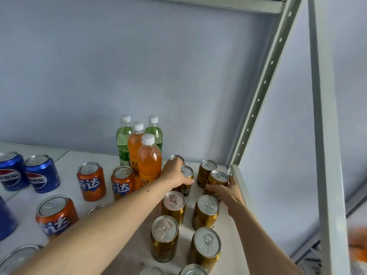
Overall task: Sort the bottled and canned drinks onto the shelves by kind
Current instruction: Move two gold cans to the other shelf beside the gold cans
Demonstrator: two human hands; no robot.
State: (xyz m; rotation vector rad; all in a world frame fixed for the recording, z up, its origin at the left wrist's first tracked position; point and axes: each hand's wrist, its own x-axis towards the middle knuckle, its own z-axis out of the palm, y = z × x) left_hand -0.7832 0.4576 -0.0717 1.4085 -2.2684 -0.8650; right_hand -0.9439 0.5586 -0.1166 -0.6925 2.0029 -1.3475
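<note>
Several gold cans stand in two rows on the right end of the white shelf (235, 176). My left hand (174, 173) grips a gold can (186, 176) in the left row, near the back. Fingers of my right hand (226, 192) curl round another gold can (217, 178) in the right row, close to the shelf's edge. One more gold can (206, 170) stands behind it. Two orange bottles (149, 159) and two green bottles (123, 141) stand at the back. Orange cans (91, 181) and blue cans (42, 173) stand to the left.
A grey perforated metal upright (264, 84) rises at the shelf's right back corner, and a second post (325, 135) stands nearer to me. An upper shelf (238, 2) crosses the top. The pale blue wall is behind the drinks.
</note>
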